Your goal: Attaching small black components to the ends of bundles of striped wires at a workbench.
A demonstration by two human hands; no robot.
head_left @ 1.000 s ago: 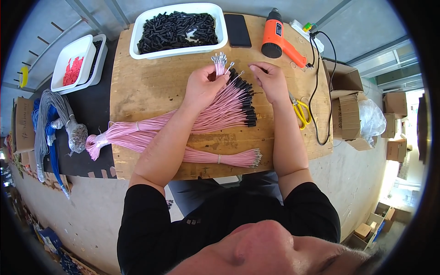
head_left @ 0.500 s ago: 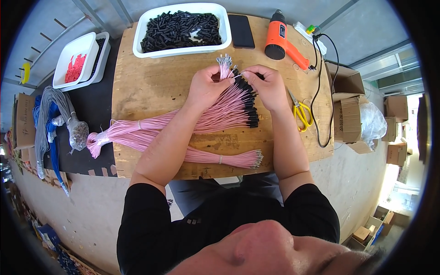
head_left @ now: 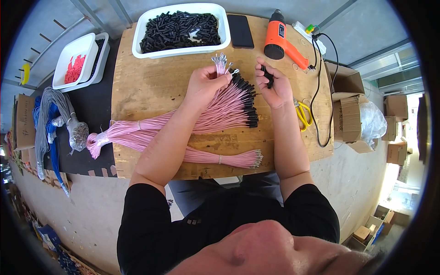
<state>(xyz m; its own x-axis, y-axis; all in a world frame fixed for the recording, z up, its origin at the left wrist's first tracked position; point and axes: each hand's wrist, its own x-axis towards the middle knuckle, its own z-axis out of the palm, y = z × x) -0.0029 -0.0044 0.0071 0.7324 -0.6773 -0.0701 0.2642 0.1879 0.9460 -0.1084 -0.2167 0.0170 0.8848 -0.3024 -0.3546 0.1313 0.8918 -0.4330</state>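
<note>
My left hand pinches several pink wires near their bare metal-tipped ends, which stick up past the fingers. Below it a fan of pink wires spreads across the table, many ends capped with black sleeves. To the right, apart from the wires, my right hand is turned partly palm up, its fingers curled round several short black sleeves. A second tied bundle of pink wires with uncapped metal ends lies nearer me.
A white tub of black sleeves stands at the back, beside a dark phone. An orange heat gun, a black cord and yellow-handled scissors lie right. Left are a white tray of red pieces and grey wires.
My right hand has drawn away to the right from the wire ends and rolled over, showing the black sleeves in its curled fingers. The left hand keeps its pinch, barely shifted.
</note>
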